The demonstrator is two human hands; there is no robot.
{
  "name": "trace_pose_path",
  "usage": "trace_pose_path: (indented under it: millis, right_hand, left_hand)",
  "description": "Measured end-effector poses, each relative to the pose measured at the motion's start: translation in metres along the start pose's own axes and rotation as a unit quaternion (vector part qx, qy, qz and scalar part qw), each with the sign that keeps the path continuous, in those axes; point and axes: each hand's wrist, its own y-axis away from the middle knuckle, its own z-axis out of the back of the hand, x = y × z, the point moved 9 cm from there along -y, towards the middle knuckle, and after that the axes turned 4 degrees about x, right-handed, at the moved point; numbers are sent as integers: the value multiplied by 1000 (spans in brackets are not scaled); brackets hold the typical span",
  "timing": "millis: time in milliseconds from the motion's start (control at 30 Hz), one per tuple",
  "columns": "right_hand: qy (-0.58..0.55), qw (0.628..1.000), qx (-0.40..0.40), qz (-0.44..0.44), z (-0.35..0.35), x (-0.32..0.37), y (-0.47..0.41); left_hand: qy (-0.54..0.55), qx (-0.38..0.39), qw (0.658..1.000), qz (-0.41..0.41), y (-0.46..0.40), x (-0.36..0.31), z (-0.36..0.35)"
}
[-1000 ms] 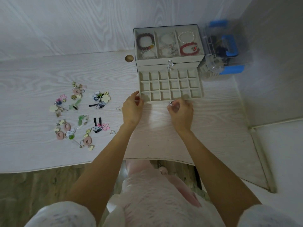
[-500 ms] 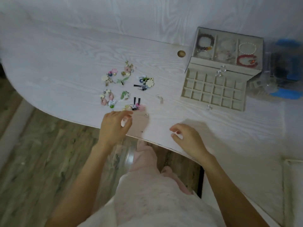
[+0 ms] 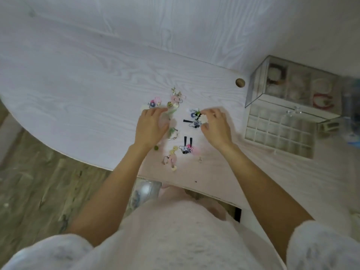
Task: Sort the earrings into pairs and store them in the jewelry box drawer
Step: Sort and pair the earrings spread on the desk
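Several small colourful earrings lie scattered on the white wood-grain table (image 3: 78, 90); among them are a pair with black tassels (image 3: 188, 141) and a pink one (image 3: 172, 160) nearer the front edge. My left hand (image 3: 151, 127) is flat over the left part of the pile, fingers apart, hiding a few pieces. My right hand (image 3: 215, 126) pinches a cream flower earring (image 3: 203, 118) between thumb and forefinger. The jewelry box (image 3: 255, 94) stands at the right. Its gridded drawer (image 3: 278, 133) is pulled out and its cells look bare.
Bracelets fill the box's glass-topped upper tray (image 3: 321, 94). A round brown cable hole (image 3: 240, 82) sits left of the box. A blurred blue-and-clear container (image 3: 350, 114) is at the right edge. The table's curved front edge runs just below the earrings, with floor beyond.
Both hands left the drawer front, pulled back toward the table edge, then moved onto the earring pile. The view has swung left, so the box now sits at the right.
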Motion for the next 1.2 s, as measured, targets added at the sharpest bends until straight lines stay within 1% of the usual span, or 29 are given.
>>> trace_pose_path:
  millis: [67,200,300,367,400,500,600,633,700,733,800,867,1067,1200]
  right_hand:
    - [15,1000,9,-4,-4,-1,-5]
    - [8,1000,7,5,-16,6,4]
    - [-35,999,15,0,-24,9,14]
    - [-74,997,5,-32,-22,4,20]
    - [-91,995,-3,-47,-20,1,23]
    - [-118,990,-19,-79,-17,-9,31]
    - [-137,988,-33,-69,-13,-14,32]
    - [-137,988,-40,-62,-11,-15,30]
    - [-126,989,-50,-51,-9,-18,28]
    - [-121,990,-53,-50,-10,-21,27]
    - [-117,990,-55,-58,-12,-28,27]
    - [-106,991,-55,-59,-14,-31,28]
    - [-77,996,-44,-16,-15,-14,24]
    - [-80,996,-41,29,1,17,11]
  left_hand:
    - [14,7,1000,-5,-13,1,2]
    - [-5,29,999,-16,-27,11,-1]
    - [-44,62,997,-33,-27,21,-9]
    - [-47,58,996,-55,-25,24,-9]
    - [-26,48,997,-56,-23,26,-6]
    - [67,-15,997,-25,-16,34,12]
    - [106,-77,989,66,-14,56,32]
    - [112,-80,985,104,-16,66,34]
    - [124,-56,978,156,-23,82,33]
    - [125,-35,978,165,-28,84,30]
    - [102,-1,983,154,-36,80,25]
    - [76,9,987,141,-38,74,23]
    - [61,-22,985,158,-27,83,25]
    - [9,-57,987,148,-25,91,36]
